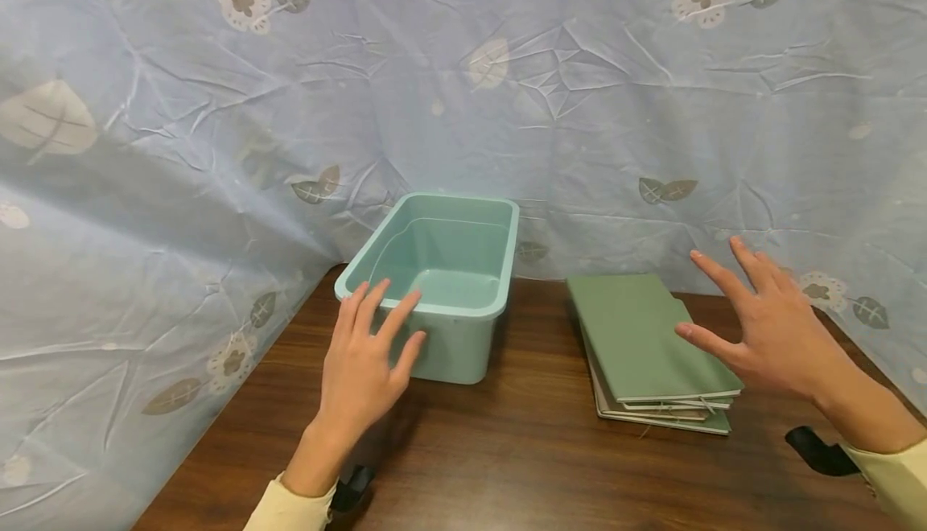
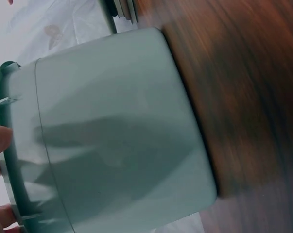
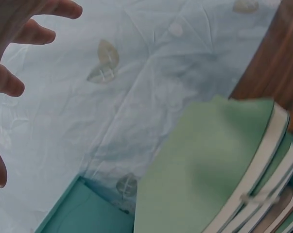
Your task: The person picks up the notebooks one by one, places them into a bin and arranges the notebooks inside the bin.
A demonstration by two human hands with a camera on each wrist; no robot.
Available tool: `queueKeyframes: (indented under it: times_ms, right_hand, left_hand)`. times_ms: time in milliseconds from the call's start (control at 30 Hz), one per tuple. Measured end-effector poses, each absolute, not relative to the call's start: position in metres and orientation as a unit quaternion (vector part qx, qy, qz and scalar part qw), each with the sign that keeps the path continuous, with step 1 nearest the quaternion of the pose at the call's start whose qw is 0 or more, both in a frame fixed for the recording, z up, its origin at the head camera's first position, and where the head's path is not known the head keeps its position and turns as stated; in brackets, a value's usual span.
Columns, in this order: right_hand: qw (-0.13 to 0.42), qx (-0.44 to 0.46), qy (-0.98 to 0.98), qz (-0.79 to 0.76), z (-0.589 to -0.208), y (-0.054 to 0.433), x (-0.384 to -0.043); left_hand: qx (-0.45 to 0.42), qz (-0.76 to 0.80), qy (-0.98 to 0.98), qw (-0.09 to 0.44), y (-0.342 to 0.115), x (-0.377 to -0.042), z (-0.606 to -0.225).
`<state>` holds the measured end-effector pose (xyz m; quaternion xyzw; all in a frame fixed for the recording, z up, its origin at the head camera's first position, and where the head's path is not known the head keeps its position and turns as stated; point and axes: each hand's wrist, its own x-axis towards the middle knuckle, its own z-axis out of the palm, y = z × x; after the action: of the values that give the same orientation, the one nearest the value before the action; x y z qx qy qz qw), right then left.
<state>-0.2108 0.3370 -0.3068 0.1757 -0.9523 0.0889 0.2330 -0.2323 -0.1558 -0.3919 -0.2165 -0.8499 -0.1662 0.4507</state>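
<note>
A pale teal plastic bin [image 1: 463, 346] stands on the wooden table, its inside bare. My left hand [image 1: 362, 370] is spread at the bin's near left corner, fingers over the rim in the head view; whether they touch it I cannot tell. In the left wrist view the bin's outer wall [image 2: 117, 131] fills the middle, with fingertips [image 2: 3, 138] by the rim. To the right lies a stack of notebooks [image 1: 648, 338] with a green cover on top. My right hand [image 1: 778, 334] hovers at the stack's right side, fingers spread, holding nothing; in the right wrist view it is apart from the notebooks [image 3: 204, 160].
A pale blue curtain [image 1: 579, 137] printed with flowers and leaves hangs behind and to the left of the table [image 1: 521, 458]. Brown table surface lies between bin and notebooks and in front of them. Black straps [image 1: 821, 450] sit near both wrists.
</note>
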Motion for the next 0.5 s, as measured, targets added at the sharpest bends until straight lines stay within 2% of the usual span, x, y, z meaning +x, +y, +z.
queueKeyframes:
  times_ms: [500]
  right_hand:
    - [0.129,0.169,-0.972,0.098,-0.346,0.291,-0.228]
  left_hand:
    - [-0.227,-0.173,-0.840,0.461,-0.159,-0.234,-0.394]
